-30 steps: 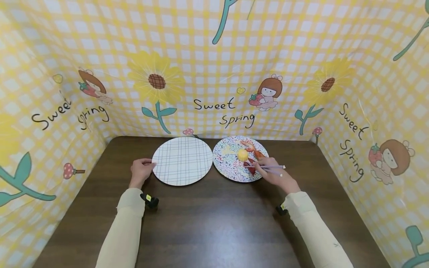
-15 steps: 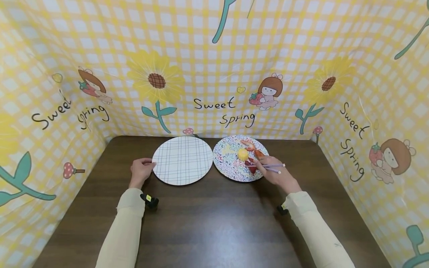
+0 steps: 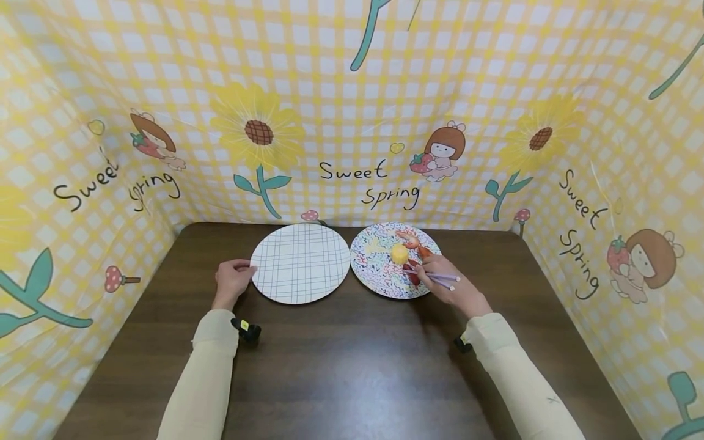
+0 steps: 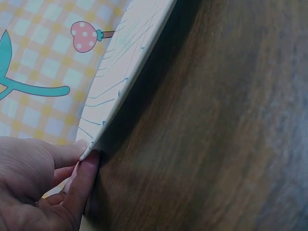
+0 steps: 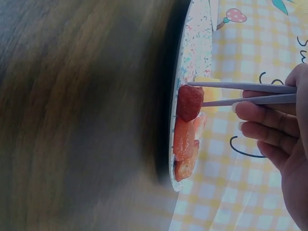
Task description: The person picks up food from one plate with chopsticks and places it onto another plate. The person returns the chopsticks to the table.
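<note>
Left hand (image 3: pixel 233 282), head view: A person's cream-sleeved arm reaches forward over a dark wood-grain table (image 3: pixel 352 366), fingers bent at the left rim of a round white plate (image 3: pixel 299 263) ruled with thin blue lines.
Right hand (image 3: pixel 453 287), head view: Angled inward over a round speckled plate (image 3: pixel 371 275), it holds slender lilac chopsticks (image 3: pixel 442 278), their tips at a dark red piece (image 3: pixel 411 277).
Speckled plate, head view: A rounded yellow piece (image 3: pixel 399 254) sits just beside the red one; a curved orange-pink piece (image 3: pixel 407 238) lies toward the far edge.
Ruled rim, left wrist view: Thumb above and finger below pinch the white plate's thin edge.
Chopstick tips, right wrist view: The fingers curl around the sticks, whose ends part across the glossy, faceted red piece on the plate; how firmly they grip it cannot be told.
</note>
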`<state>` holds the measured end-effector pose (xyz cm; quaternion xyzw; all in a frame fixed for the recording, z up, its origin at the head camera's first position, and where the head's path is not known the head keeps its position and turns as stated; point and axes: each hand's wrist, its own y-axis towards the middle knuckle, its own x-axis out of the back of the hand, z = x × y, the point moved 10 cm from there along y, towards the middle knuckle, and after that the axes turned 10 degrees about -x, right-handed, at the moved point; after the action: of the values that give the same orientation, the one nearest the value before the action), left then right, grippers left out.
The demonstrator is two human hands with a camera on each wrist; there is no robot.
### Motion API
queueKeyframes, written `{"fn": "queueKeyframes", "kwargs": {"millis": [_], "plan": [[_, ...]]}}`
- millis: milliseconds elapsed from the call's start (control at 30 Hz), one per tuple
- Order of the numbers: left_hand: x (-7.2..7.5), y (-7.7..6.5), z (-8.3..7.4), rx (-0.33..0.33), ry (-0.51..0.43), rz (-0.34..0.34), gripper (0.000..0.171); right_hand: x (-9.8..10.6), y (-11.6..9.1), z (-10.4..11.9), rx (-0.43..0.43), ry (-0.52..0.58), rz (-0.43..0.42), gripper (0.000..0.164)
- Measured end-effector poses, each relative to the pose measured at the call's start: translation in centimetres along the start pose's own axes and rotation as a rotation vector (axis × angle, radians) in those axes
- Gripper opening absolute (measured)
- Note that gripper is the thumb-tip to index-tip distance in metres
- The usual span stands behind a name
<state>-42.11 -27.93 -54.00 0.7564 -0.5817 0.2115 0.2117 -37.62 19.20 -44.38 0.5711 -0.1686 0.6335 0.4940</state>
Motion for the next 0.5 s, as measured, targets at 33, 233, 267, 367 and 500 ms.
{"fn": "queueKeyframes", "kwargs": {"millis": [33,233,267,367,500], "plan": [[0.00,0.02,-0.02,-0.002,0.000,0.002,0.037,0.07,-0.02,0.18,0.022,-0.013,-0.012,0.039],[0.12,0.13,-0.12,-0.016,0.007,-0.008,0.037,0.26,-0.06,0.55,0.045,-0.035,-0.030,0.039],[0.14,0.14,-0.15,-0.017,0.007,-0.013,0.037,0.27,-0.07,0.63,0.048,-0.041,-0.027,0.038],[0.10,0.11,-0.11,-0.008,0.001,-0.017,0.036,0.23,-0.08,0.80,0.050,-0.060,-0.013,0.037],[-0.06,0.05,-0.08,-0.001,0.001,-0.009,0.037,0.05,-0.07,0.81,0.045,-0.061,0.002,0.038]]}}
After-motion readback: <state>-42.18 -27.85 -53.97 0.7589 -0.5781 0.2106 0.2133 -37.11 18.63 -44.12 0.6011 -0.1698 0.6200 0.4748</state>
